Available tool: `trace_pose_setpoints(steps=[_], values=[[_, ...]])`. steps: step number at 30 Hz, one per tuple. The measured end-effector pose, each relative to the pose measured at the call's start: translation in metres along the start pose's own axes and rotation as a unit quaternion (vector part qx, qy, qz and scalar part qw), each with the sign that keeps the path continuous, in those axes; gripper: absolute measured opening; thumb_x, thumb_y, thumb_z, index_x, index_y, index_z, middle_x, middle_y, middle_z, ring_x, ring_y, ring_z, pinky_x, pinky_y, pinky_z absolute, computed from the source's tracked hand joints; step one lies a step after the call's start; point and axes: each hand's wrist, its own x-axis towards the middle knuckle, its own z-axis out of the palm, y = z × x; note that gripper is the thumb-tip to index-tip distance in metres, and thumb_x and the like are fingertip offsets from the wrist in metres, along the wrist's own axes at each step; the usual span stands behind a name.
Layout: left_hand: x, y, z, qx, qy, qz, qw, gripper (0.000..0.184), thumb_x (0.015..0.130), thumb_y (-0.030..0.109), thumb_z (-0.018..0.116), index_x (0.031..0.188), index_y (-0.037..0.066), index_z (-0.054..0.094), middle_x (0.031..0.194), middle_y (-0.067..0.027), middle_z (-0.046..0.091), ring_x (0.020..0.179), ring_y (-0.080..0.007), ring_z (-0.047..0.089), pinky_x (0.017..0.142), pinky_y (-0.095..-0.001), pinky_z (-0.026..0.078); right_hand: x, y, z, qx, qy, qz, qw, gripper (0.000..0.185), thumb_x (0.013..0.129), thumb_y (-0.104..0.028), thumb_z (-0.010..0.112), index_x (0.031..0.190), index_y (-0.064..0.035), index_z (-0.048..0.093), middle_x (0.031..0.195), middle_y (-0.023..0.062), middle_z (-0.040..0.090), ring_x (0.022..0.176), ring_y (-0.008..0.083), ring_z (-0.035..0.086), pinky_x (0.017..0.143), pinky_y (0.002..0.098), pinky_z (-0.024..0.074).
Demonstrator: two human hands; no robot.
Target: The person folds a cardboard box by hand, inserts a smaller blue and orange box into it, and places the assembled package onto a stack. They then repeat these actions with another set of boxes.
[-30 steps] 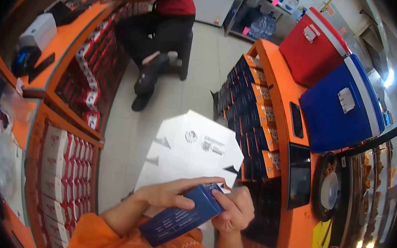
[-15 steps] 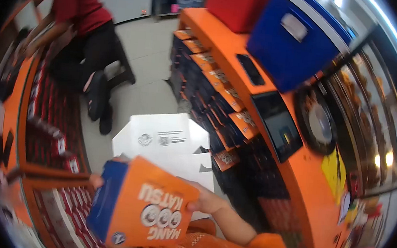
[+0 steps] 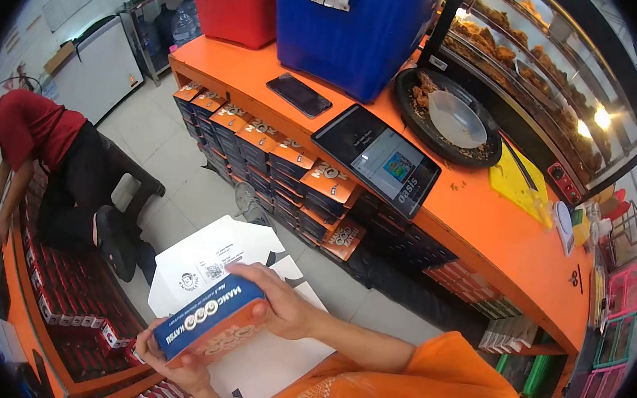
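Observation:
A blue and orange food carton point(image 3: 216, 314) lettered "Mang Katsu" is held between both my hands, its blue side panel turned up. My left hand point(image 3: 174, 367) grips its near-left end. The fingers of my right hand point(image 3: 277, 300) wrap round its right end. Under the carton lies an unfolded white cardboard sheet point(image 3: 214, 239) with a printed logo and a QR code, its lower part partly covered by the carton and my arms.
An orange counter point(image 3: 511, 222) holds a tablet point(image 3: 378, 159), a phone point(image 3: 299, 94), a black pan point(image 3: 479, 148) and a blue cooler box point(image 3: 342, 40). Folded cartons point(image 3: 260, 134) are stacked beneath. A person in red point(image 3: 47, 133) bends over the left shelf. A lit food display point(image 3: 553, 75) stands at right.
My view has swung to the right. The carton has been turned, from its orange face towards me to its blue side up. My right hand has shifted on it.

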Motion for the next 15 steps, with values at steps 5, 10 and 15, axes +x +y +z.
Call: trace_pose_setpoints(steps=[5,10,15], values=[[0.000,0.003,0.009,0.017,0.000,-0.029,0.999,0.086,0.074,0.071,0.068,0.122,0.004,0.043,0.109,-0.0125,0.049,0.102,-0.0230,0.052,0.092,-0.0379,0.043,-0.001,0.037,0.013,-0.027,0.094,-0.131,0.987,0.059,0.083,-0.051,0.067,0.114,-0.0028,0.056,0.107,0.0182,0.052,0.098,0.0334,0.054,0.085,0.0390,0.0448],[-0.002,0.000,0.012,-0.007,-0.006,-0.074,0.997,0.076,0.078,0.064,0.067,0.119,0.005,0.044,0.111,-0.0092,0.045,0.103,-0.0203,0.051,0.091,-0.0338,0.043,0.006,0.030,0.015,-0.022,0.084,-0.089,0.992,0.046,0.074,-0.030,0.076,0.106,-0.0033,0.056,0.107,0.0169,0.054,0.094,0.0293,0.056,0.083,0.0364,0.0452],[0.000,0.004,0.013,-0.036,-0.026,-0.074,0.996,0.065,0.079,0.051,0.068,0.119,0.006,0.043,0.109,-0.0090,0.045,0.103,-0.0190,0.051,0.090,-0.0310,0.044,0.003,0.019,0.014,0.008,0.069,-0.057,0.996,0.036,0.076,-0.023,0.070,0.101,-0.0032,0.054,0.108,0.0165,0.051,0.097,0.0274,0.052,0.088,0.0362,0.0422]])
